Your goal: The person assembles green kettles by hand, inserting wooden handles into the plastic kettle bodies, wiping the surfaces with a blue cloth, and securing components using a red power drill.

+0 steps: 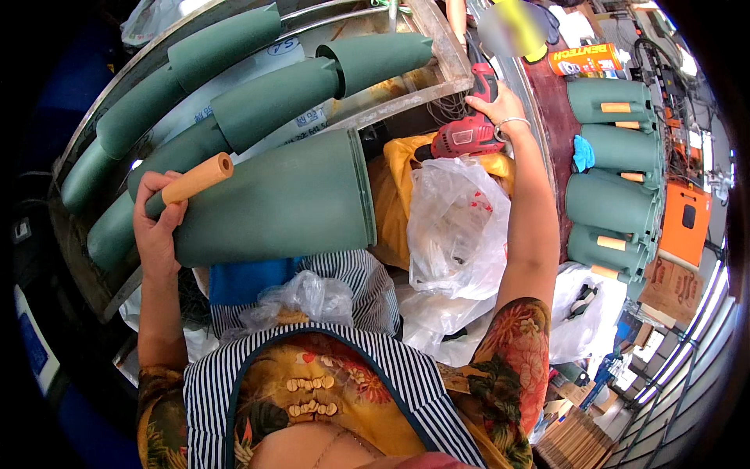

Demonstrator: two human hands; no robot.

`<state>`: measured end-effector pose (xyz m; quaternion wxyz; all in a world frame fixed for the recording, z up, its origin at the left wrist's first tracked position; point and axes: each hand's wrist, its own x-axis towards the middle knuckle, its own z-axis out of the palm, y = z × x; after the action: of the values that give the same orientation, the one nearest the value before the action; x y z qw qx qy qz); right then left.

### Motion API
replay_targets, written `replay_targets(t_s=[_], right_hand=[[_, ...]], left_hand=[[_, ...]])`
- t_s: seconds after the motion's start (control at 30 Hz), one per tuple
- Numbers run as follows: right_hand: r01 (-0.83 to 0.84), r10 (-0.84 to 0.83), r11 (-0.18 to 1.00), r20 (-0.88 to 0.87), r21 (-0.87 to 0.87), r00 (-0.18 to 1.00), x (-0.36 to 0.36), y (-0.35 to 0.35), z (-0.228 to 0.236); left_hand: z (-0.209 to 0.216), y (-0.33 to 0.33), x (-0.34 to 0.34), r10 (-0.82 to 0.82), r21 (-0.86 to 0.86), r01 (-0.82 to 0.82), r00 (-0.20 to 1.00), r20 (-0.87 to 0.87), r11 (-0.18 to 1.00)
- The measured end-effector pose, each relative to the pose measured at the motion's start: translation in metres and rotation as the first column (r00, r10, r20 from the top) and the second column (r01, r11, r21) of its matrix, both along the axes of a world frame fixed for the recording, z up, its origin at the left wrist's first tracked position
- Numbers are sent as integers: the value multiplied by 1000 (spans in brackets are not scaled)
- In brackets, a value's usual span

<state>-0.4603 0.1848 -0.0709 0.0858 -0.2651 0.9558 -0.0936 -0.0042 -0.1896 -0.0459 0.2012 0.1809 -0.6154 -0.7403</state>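
A large dark green plastic container, tapering and lying on its side, rests across my lap. Fixed beside it is a tan cylindrical grip with a hole in its end. My left hand is closed round the narrow end of the container, thumb and fingers at the base of that tan grip. Out to the right, my right hand is wrapped on a red and black power drill. The drill's nose points left over a yellow bag, and part of its handle is hidden by my fingers.
Nested green containers lie in a metal-framed bin at the left. More containers with tan grips line the dark red bench at right, near a blue glove and an orange spray can. A white plastic bag hangs below the drill.
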Motion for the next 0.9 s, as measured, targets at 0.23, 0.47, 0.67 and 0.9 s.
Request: replay_targets(t_s=[0.23, 0.47, 0.67, 0.9], right_hand=[[-20, 27, 996, 82, -92, 996, 0, 10, 4], [-190, 206, 970, 96, -151, 974, 26, 10, 34], [-361, 364, 923, -5, -133, 931, 49, 2, 48], [-589, 580, 803, -108, -91, 808, 76, 19, 70]], left_hand=[[2, -2, -10, 2, 7, -2, 1000, -14, 1000], [5, -2, -18, 2, -35, -2, 1000, 3, 999], [14, -3, -18, -13, -101, 24, 994, 109, 995], [44, 32, -8, -231, 90, 213, 924, 305, 973]])
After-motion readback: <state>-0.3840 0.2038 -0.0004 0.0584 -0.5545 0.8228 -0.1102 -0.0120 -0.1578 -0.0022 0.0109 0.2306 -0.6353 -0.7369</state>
